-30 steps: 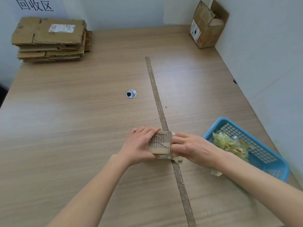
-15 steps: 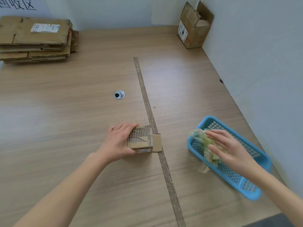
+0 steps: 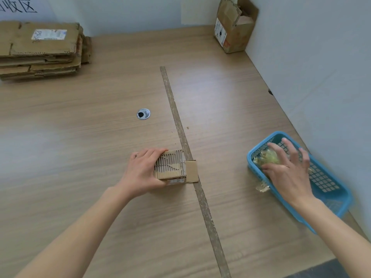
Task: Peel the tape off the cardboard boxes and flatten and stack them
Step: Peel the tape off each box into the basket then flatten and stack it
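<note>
Your left hand [image 3: 143, 170] gripped the small, partly flattened brown corrugated cardboard box [image 3: 170, 165] on the wooden worktop [image 3: 80, 137] — fingers curled over its far edge, thumb on the near one. Its ribbed inner fluting showed on top, and one smooth flap [image 3: 191, 171] stuck out away from those fingers. Your right hand [image 3: 289, 169] hovered with fingers spread wide, holding nothing, over the crumpled yellowish peeled tape [image 3: 267, 157] in the blue plastic mesh basket [image 3: 325, 183] — well apart from the box. The left hand was nearer. The stack of flattened cardboard [image 3: 40, 49] lay far beyond the left fingers.
</note>
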### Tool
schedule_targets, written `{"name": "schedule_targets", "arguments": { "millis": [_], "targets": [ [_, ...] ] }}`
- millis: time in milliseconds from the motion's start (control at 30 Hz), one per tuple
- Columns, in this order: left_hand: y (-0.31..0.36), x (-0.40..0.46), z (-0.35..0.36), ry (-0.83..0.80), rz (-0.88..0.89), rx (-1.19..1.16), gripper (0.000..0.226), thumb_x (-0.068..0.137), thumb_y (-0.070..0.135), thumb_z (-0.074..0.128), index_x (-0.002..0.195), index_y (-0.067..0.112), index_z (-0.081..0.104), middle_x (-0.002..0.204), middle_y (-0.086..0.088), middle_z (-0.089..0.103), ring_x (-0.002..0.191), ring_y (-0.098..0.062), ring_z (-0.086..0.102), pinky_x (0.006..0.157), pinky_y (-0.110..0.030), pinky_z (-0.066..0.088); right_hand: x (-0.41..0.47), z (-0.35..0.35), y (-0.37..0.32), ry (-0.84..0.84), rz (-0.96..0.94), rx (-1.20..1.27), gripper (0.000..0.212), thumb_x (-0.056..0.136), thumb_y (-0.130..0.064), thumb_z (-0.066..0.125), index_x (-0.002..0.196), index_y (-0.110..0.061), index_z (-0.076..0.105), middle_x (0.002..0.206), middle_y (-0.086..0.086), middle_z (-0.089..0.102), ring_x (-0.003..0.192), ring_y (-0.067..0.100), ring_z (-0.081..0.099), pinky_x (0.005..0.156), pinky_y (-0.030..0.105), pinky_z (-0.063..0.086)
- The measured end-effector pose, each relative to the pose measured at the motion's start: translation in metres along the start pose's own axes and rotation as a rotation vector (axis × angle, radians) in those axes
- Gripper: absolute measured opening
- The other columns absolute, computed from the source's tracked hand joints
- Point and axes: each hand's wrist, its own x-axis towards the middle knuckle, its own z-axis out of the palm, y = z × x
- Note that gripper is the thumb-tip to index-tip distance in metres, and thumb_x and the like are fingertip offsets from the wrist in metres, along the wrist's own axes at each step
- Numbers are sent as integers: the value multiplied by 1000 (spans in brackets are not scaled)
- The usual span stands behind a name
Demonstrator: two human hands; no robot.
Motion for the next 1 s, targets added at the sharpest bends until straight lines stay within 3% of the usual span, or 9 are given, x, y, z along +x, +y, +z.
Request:
{"name": "schedule_targets", "arguments": {
  "millis": [133, 333, 433, 500, 633, 767, 867, 933, 1000],
  "targets": [
    [0, 0, 2, 15, 6, 4, 92, 62, 60, 76, 145, 33, 44, 131, 15, 57, 121, -12, 49, 89, -31, 26, 6, -2, -1, -219, 20, 109, 33, 77, -11, 86, 108, -19, 79, 137, 13, 64, 124, 37, 61, 102, 59, 47],
    [-1, 0, 2, 20, 1, -2, 92, 63, 59, 78, 145, 34, 45, 132, 15, 57, 121, -11, 49, 89, -30, 24, 16, -13, 6, -416, 70, 138, 71, 86, -35, 79, 149, -33, 46, 150, 0, 54, 125, 21, 62, 120, 56, 28],
    [1, -1, 2, 4, -2, -2, 92, 64, 58, 78, 146, 34, 43, 133, 15, 56, 122, -11, 48, 90, -29, 24, 20, -23, 11, -378, 169, 362, 68, 84, -32, 78, 138, -36, 38, 142, 2, 61, 79, 24, 74, 85, 46, 54],
    [1, -1, 1, -4, -12, -4, 92, 65, 58, 77, 147, 34, 42, 135, 16, 55, 124, -10, 46, 91, -29, 23, 22, -29, 10, -290, 191, 367, 56, 87, -28, 73, 132, -35, 42, 159, 2, 41, 65, 22, 69, 62, 35, 47],
    [5, 0, -1, -9, -37, 10, 100, 66, 59, 79, 153, 34, 36, 140, 15, 51, 130, -11, 43, 96, -30, 25, 28, -44, -34, -51, 94, 392, 41, 94, -30, 65, 134, -25, 56, 156, -1, 44, 115, 25, 65, 91, 42, 54],
    [19, -1, -15, -135, -64, -179, 117, 59, 71, 79, 158, 32, 31, 144, 20, 45, 135, -4, 38, 113, -36, 27, 45, -54, -133, -257, -274, 575, 62, 94, -51, 62, 150, -30, 45, 155, -12, 44, 140, 10, 44, 114, 34, 40],
    [19, -2, -31, -175, -198, -603, 69, 82, 55, 73, 144, 30, 52, 139, 15, 56, 128, 0, 50, 116, -35, 36, 52, -44, -182, -316, -322, 526, 75, 87, -57, 68, 151, -32, 39, 162, -14, 31, 146, 9, 30, 114, 33, 34],
    [12, -4, -37, -189, -185, -699, 31, 103, 24, 57, 134, 27, 63, 135, 12, 61, 125, 4, 52, 116, -33, 37, 49, -38, -193, -248, -289, 495, 57, 86, -48, 72, 137, -30, 52, 158, -12, 35, 142, 13, 34, 109, 34, 39],
    [7, -6, -40, -218, -145, -688, 37, 105, 10, 51, 132, 30, 65, 141, 13, 57, 130, 8, 47, 118, -27, 32, 44, -34, -195, -197, -249, 534, 33, 86, -37, 75, 115, -28, 60, 148, -12, 42, 133, 13, 43, 95, 30, 45]
  ]
}}
